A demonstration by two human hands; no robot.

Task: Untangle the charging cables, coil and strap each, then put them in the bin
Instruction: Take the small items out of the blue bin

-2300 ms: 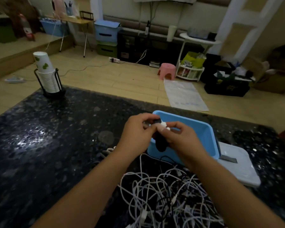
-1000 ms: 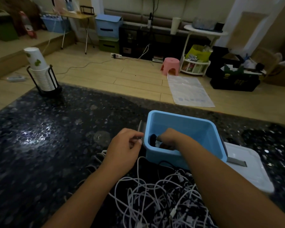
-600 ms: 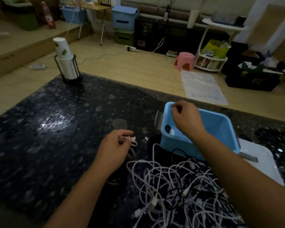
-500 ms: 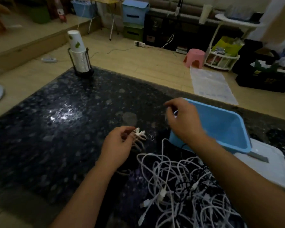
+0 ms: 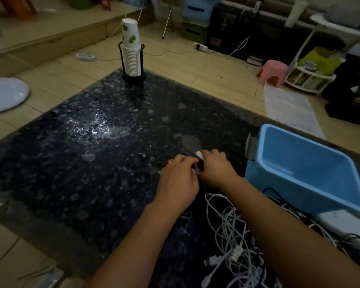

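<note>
both hands now meet over the dark speckled stone tabletop (image 5: 87, 154), left of the light blue plastic bin (image 5: 303, 173).

half a second ago the hands were apart; now the right hand (image 5: 215, 168) has left the bin rim and closes with the left hand (image 5: 178, 182) around a small white cable piece (image 5: 200, 155), fingers curled on it. the tangled pile of white charging cables (image 5: 233, 242) lies near the table's near edge, beside the bin. open tabletop extends left and ahead to a black wire holder of stacked paper cups (image 5: 131, 48) at the far edge. beyond, wood floor and a pink plastic stool (image 5: 273, 72).
</note>
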